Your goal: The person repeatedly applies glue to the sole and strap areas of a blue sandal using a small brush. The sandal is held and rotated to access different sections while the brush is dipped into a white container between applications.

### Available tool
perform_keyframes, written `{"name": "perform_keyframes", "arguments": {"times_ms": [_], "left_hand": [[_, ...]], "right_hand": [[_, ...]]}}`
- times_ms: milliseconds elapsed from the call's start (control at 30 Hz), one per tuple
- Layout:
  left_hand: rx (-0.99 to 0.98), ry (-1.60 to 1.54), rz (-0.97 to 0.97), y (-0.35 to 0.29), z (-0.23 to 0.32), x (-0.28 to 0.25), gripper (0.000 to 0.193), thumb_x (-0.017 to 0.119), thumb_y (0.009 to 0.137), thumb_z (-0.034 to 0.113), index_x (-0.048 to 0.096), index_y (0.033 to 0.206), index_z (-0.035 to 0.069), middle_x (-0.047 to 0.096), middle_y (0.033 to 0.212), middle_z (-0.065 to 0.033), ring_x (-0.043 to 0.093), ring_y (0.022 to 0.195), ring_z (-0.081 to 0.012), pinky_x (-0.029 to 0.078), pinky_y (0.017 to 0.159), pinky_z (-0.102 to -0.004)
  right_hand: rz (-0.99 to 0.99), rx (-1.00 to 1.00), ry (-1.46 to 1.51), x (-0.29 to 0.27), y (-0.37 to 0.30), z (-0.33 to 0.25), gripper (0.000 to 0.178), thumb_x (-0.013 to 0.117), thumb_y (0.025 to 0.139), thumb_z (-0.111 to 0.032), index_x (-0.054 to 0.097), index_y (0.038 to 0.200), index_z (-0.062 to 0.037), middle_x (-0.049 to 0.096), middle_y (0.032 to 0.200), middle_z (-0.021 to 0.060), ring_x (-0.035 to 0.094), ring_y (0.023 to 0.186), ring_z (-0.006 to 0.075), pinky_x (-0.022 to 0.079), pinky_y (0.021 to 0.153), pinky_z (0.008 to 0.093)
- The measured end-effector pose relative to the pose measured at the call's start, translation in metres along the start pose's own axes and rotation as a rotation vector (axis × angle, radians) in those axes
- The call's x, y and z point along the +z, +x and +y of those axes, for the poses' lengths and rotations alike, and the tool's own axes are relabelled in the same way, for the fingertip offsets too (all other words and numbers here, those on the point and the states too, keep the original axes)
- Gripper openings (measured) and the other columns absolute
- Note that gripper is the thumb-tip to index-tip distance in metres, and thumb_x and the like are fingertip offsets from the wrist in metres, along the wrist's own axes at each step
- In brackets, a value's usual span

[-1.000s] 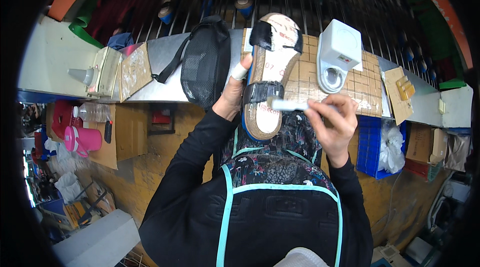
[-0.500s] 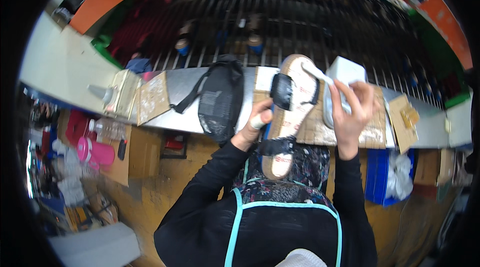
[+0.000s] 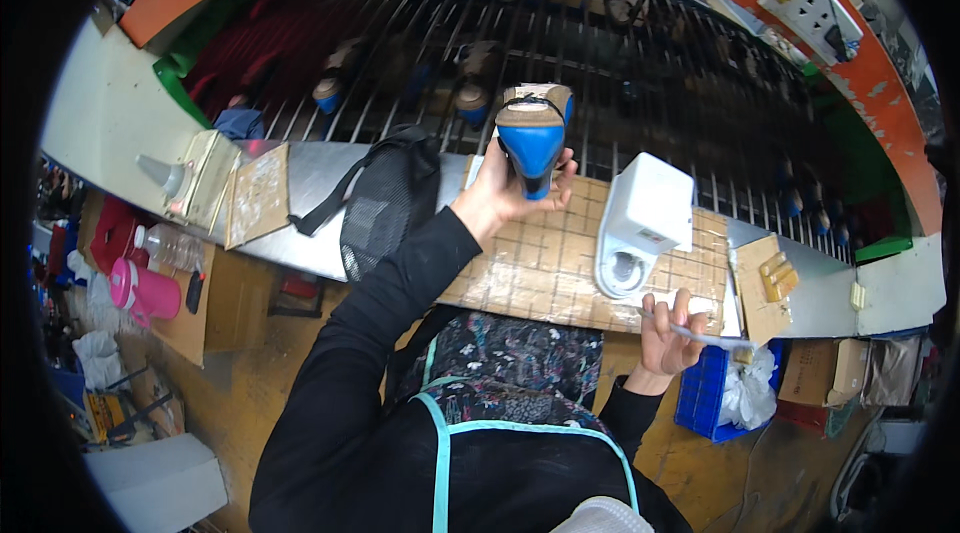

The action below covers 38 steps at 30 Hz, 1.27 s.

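Note:
My left hand [image 3: 493, 191] grips a sandal on a blue shoe last [image 3: 532, 145], held over the board's far edge beside the metal bars. The last's blue end faces me, and the sandal's straps are mostly hidden. My right hand [image 3: 667, 341], lower and to the right, pinches a slim pale brush [image 3: 712, 340] whose tan bristles point right. Just beyond it stands a white plastic container [image 3: 648, 208] with a round opening at its near end. Under both lies a taped cardboard board [image 3: 540, 258] with a dark grid.
A black mesh bag [image 3: 388, 198] lies left of the board. Dark metal bars [image 3: 410, 63] beyond carry several more lasted shoes. At the right is a cardboard piece with a yellowish block [image 3: 778, 278]. A blue crate [image 3: 704, 393] stands below; a pink jug [image 3: 143, 290] stands lower left.
My left hand has moved the sandal away and tilted it, so its blue last end shows instead of the insole. My right hand has drawn back toward me with the brush, off the sandal.

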<state>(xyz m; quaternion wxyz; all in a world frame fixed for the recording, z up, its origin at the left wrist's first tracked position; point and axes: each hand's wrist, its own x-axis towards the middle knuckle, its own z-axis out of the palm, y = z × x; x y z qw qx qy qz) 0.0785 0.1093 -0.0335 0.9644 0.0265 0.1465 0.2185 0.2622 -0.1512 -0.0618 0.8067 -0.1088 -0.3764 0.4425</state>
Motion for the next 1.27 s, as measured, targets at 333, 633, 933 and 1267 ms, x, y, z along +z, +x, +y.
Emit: {"name": "perform_keyframes", "arguments": {"times_ms": [333,633,933,1267], "left_hand": [[0.007,-0.083,0.209,0.195,0.010,-0.016,0.096,0.036,0.076,0.087,0.051,0.111,-0.001,0.057,0.095,-0.0159,0.057,0.073,-0.0237,0.052,0.060,-0.0326],[0.059,-0.285,0.378,0.277,-0.028,-0.010,0.081,0.031,0.081,0.083,0.050,0.112,0.011,0.053,0.105,-0.0126,0.053,0.091,-0.0306,0.053,0.071,-0.0457],[0.035,0.141,0.386,0.244,-0.023,-0.010,0.085,0.024,0.089,0.075,0.023,0.150,0.015,0.028,0.153,-0.0109,0.020,0.141,-0.0363,0.027,0.102,-0.0677],[1.135,1.828,0.847,0.043,0.277,0.026,0.042,0.068,0.082,0.044,0.071,0.107,0.011,0.072,0.090,-0.0125,0.068,0.084,-0.0267,0.053,0.079,-0.0369]], "right_hand": [[0.185,-0.181,0.004,-0.083,-0.019,-0.044,0.019,0.059,0.095,-0.032,0.070,0.105,-0.0190,0.047,0.090,-0.0016,0.044,0.067,0.0103,0.034,0.091,0.0425],[0.315,-0.183,0.003,-0.113,-0.024,-0.022,0.020,0.056,0.096,-0.034,0.067,0.106,-0.0204,0.055,0.095,0.0017,0.047,0.068,0.0114,0.038,0.088,0.0465],[0.251,-0.103,-0.036,-0.111,-0.015,-0.024,0.025,0.050,0.099,-0.033,0.068,0.106,-0.0162,0.050,0.091,0.0003,0.046,0.067,0.0121,0.037,0.082,0.0429],[0.132,-0.025,-0.050,-0.135,-0.018,-0.031,0.032,0.051,0.098,-0.038,0.067,0.117,-0.0183,0.054,0.103,0.0014,0.050,0.075,0.0126,0.034,0.087,0.0446]]}}
